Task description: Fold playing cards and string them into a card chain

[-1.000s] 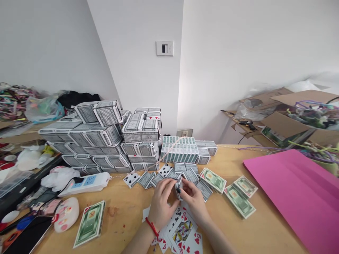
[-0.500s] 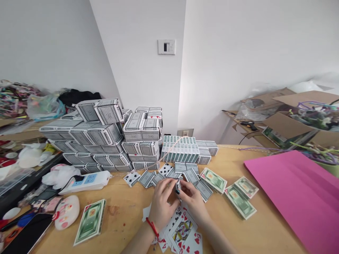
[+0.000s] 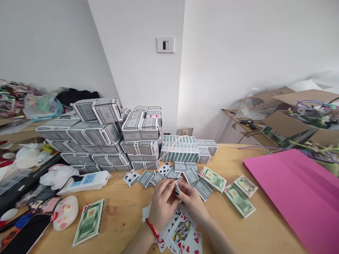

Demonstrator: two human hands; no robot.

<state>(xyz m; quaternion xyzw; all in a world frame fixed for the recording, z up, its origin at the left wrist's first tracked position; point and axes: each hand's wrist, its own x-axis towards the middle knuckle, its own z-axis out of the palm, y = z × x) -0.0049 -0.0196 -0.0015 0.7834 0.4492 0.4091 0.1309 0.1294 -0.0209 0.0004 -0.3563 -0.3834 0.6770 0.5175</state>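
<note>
At the bottom centre of the frame, the left hand (image 3: 161, 206), with a red string bracelet (image 3: 152, 229) at its wrist, and the right hand (image 3: 192, 204) curl closed toward each other. Between them, a thin packet of playing cards (image 3: 177, 187) stands on edge, pinched by the fingertips, and one dark-painted fingernail (image 3: 177, 192) shows against it; the fingers hide most of the packet, so its exact thickness cannot be told. An even pressure along its long edges, from the fingertips rather than the palms, looks the surest way to keep the cards squared. Under the wrists, face-up cards (image 3: 180, 229) lie fanned on a wooden table (image 3: 119, 225), a queen among them. Loose grey-backed cards (image 3: 191, 177) are strewn just ahead of the hands, with green-faced card packs (image 3: 213, 179) to the right and another green-faced pack (image 3: 88, 222) at lower left. A white power strip (image 3: 84, 182) lies left of centre and a pink foam sheet (image 3: 291, 190) fills the right side. Farther off, boxed card decks (image 3: 140, 130) rise in a tall stack, and open cardboard boxes (image 3: 288, 123) sit at upper right.
</note>
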